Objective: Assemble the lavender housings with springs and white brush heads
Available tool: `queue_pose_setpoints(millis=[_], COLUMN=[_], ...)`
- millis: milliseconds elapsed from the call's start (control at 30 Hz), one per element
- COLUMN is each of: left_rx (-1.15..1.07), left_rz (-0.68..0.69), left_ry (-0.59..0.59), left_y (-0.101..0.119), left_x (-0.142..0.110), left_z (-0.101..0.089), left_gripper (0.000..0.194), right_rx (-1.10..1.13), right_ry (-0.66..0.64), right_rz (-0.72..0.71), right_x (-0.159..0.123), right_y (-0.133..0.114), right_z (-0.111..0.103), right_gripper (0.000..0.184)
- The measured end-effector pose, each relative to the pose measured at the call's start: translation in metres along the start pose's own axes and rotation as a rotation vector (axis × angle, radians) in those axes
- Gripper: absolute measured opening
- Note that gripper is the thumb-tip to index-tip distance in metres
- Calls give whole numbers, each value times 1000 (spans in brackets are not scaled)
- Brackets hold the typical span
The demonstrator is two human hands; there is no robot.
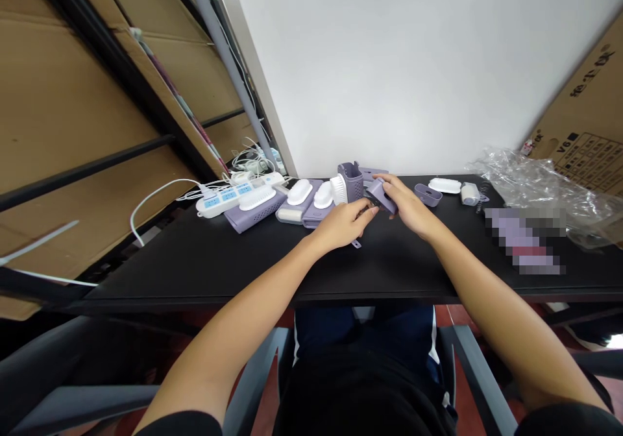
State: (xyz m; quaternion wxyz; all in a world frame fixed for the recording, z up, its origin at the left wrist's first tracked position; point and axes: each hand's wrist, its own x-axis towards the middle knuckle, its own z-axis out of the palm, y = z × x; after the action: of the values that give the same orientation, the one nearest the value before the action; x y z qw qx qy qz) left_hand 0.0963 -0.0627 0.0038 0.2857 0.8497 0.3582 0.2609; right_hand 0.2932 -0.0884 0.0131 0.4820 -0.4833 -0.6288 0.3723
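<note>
Over the black table [233, 261], my right hand [407, 204] grips a small purple plastic housing [382, 194], tilted, with a dark inner side facing left. My left hand [343, 223] has its fingers pinched at the housing's left edge; what lies between them is too small to make out. Just behind the left hand stands an upright purple shell [351, 180] with a white bristled brush head [338, 191] beside it. A small purple tab [356, 244] shows below the left fingers. To the right of my right hand lies a purple oval cap [428, 194].
Purple units with white oval tops [256, 209] lie along the left, against a white power strip [238, 193] with cables. A white oval part [444, 185], a small white block [470, 194] and clear plastic wrap [549, 189] lie right, near a cardboard box [588, 118]. A white wall [413, 66] rises behind.
</note>
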Motion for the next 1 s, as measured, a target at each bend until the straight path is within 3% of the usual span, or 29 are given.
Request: queue_pose_setpoints(millis=[200, 467, 600, 733, 800, 933, 1000], left_rx=[7, -82, -92, -117, -150, -73, -12], left_rz=[1, 27, 32, 32, 58, 155, 162], left_ry=[-12, 57, 80, 79, 166, 624, 740], left_y=[2, 1, -2, -1, -2, -14, -26], left_x=[0, -1, -1, 0, 1, 8, 13], left_z=[2, -1, -1, -3, -7, -20, -24], left_gripper=[36, 42, 42, 47, 50, 48, 62], right_rx=[4, 361, 298, 237, 276, 375, 410], right_ry=[0, -61, -120, -72, 2, 179, 255], right_rz=[6, 82, 95, 66, 39, -39, -52], right_x=[-1, -3, -5, -4, -3, 0, 2], right_y=[-5, -14, -12, -13, -15, -17, -15], right_z=[-7, -15, -14, -18, -22, -35, -40], right_gripper=[44, 46, 44, 43, 41, 40, 42])
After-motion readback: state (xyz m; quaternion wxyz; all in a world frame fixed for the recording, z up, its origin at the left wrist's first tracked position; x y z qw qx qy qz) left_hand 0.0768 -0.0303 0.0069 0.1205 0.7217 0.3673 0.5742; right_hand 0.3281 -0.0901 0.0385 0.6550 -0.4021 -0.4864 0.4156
